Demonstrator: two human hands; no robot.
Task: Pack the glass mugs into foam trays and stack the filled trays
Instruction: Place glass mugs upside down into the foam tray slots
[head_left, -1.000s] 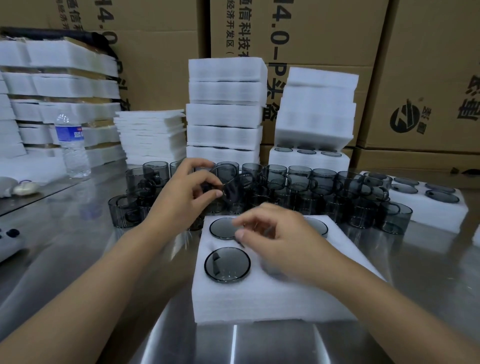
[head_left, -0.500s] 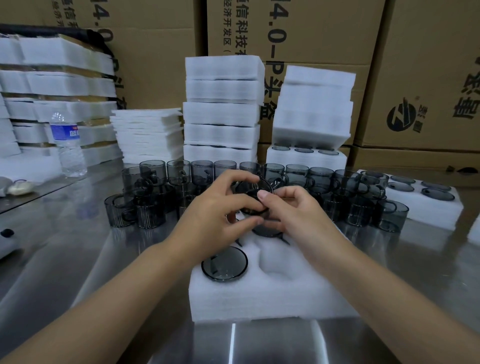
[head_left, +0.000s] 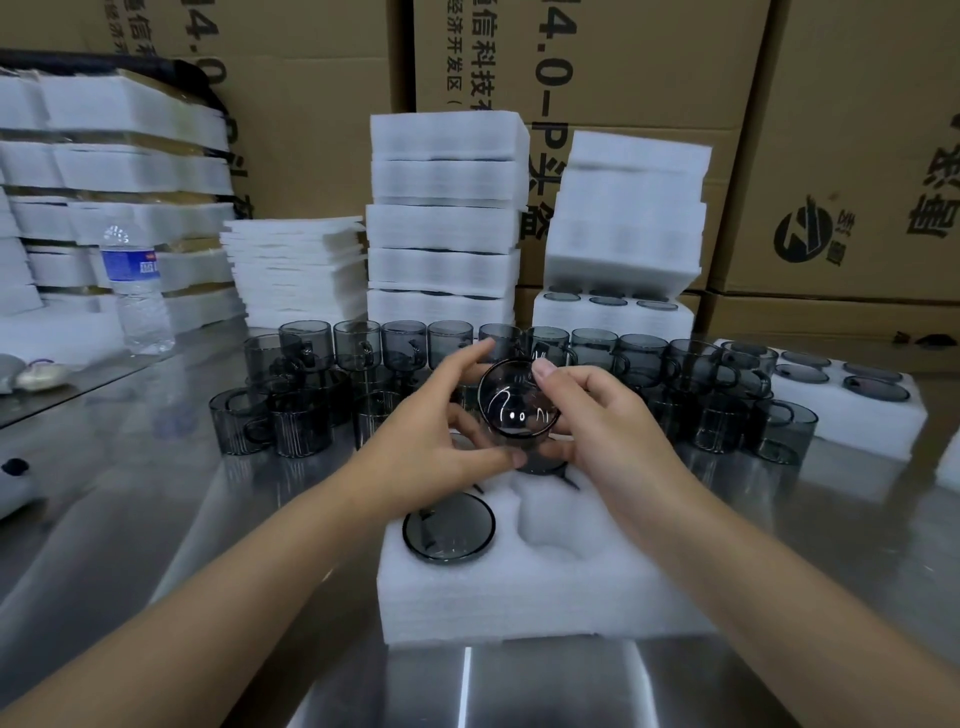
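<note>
Both hands were on it! The smoked glass mug (head_left: 519, 405) hung at the centre of the frame, tipped so one round end faced us; mouth or base, I couldn't tell. The left hand (head_left: 441, 441) curled its fingers round the mug's left side, and the right hand (head_left: 597, 415) pinched the upper right edge, so the glass sat squarely between the two palms. It hovered just above the far part of the foam tray (head_left: 519, 597), apart from the foam. In the tray's lower left pocket sat a packed mug (head_left: 449, 527), with an empty pocket (head_left: 558, 519) just beside it.

By the look of it this was stiff, smooth glass, light but slippery and ready to chip. I'd have gripped it across the wall from opposite sides, or by the handle. The loose mugs (head_left: 358, 348) crowded behind, so knocks were a risk.
</note>
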